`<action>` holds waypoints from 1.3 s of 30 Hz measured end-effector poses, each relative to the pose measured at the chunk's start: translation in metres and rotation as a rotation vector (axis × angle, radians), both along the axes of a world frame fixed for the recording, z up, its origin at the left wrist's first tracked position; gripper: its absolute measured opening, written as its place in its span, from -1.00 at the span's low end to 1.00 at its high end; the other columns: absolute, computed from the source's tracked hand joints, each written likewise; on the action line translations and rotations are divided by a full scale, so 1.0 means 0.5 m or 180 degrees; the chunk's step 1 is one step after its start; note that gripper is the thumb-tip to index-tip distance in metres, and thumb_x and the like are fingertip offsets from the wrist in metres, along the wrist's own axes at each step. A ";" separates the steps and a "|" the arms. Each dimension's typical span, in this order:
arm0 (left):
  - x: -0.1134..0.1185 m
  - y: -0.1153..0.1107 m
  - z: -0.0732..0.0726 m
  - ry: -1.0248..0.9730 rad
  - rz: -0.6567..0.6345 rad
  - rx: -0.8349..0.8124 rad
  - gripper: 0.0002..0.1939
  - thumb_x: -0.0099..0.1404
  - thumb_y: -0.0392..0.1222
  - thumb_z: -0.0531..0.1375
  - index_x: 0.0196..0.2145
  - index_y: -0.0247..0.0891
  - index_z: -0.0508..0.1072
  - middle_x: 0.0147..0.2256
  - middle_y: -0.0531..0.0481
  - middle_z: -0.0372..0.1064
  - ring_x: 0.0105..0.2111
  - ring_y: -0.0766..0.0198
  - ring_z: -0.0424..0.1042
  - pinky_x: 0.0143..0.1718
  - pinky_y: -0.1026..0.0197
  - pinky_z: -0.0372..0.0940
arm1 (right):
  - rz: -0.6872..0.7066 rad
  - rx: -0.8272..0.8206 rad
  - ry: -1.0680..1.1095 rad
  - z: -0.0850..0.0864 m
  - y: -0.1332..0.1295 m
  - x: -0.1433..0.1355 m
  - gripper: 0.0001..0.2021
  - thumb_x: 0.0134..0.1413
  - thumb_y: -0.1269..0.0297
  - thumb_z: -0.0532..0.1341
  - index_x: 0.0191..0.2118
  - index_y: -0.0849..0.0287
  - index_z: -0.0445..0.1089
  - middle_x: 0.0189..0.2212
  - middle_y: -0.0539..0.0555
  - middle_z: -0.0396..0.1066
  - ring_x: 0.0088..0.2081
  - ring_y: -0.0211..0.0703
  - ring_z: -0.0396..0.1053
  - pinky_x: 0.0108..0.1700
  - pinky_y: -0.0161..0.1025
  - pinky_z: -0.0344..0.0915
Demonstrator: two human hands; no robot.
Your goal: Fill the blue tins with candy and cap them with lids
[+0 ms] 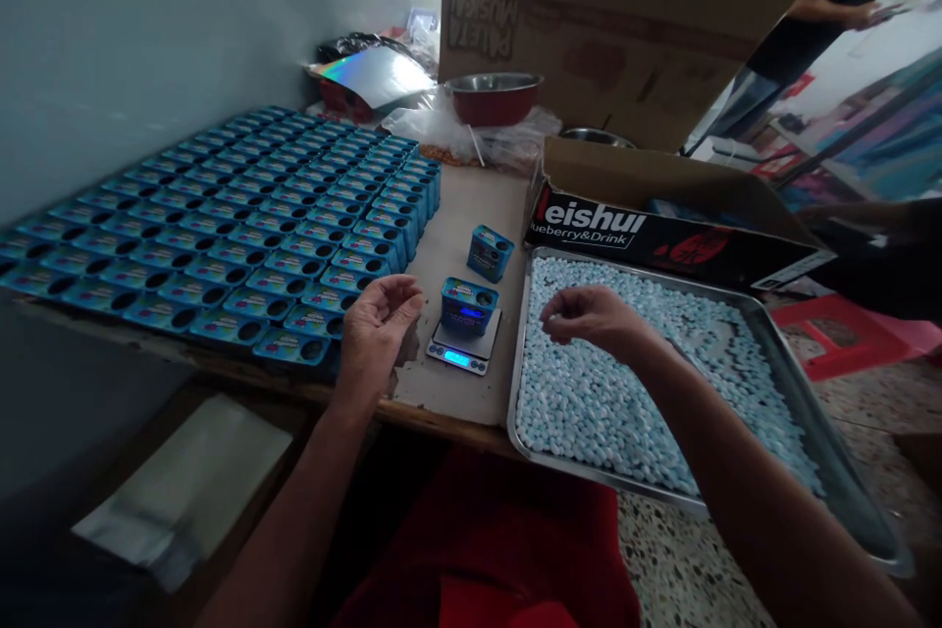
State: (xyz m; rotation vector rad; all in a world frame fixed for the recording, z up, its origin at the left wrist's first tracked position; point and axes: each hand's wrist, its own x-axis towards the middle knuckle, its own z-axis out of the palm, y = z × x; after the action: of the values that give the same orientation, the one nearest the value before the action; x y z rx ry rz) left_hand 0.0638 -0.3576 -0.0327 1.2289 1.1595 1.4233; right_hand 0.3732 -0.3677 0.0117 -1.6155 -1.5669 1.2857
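Observation:
A blue, open-mouthed tub (469,309) stands upright on a small digital scale (460,349) with a lit blue display. Just left of the scale hovers my left hand (381,319), its fingers bent in against the thumb. My right hand (585,316) is over the left part of a metal tray (519,412) spread with small pale blue and white pellets (610,402). Its fingers are curled together in a pinch. Whatever either hand holds, if anything, is too small or hidden to tell. Behind the scale is a second blue tub (490,252).
Many blue tubs (221,216) in tight rows cover the table's left side. A black printed carton (662,226) stands behind the tray. Farther back are a red bowl (495,100) and a large cardboard sheet (625,20). Another person (816,29) is at the upper right.

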 end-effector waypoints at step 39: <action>0.287 0.071 0.085 0.2444 -0.2172 0.2246 -0.73 0.34 -0.29 0.20 -0.05 -0.09 0.56 -0.04 -0.09 0.51 0.04 0.04 0.43 0.24 -0.10 0.15 | -0.2499 -0.0791 0.4216 -0.121 -0.067 0.015 -0.79 0.37 0.18 0.07 -0.18 0.17 0.37 -0.33 0.11 0.49 -0.25 -0.08 0.50 -0.17 -0.14 0.53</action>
State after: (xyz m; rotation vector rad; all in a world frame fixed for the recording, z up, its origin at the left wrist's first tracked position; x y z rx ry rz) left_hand 0.2073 -0.3223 0.0097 2.5184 0.5362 0.8315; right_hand 0.3806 -0.4010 -0.0488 -0.8609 0.0324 1.5196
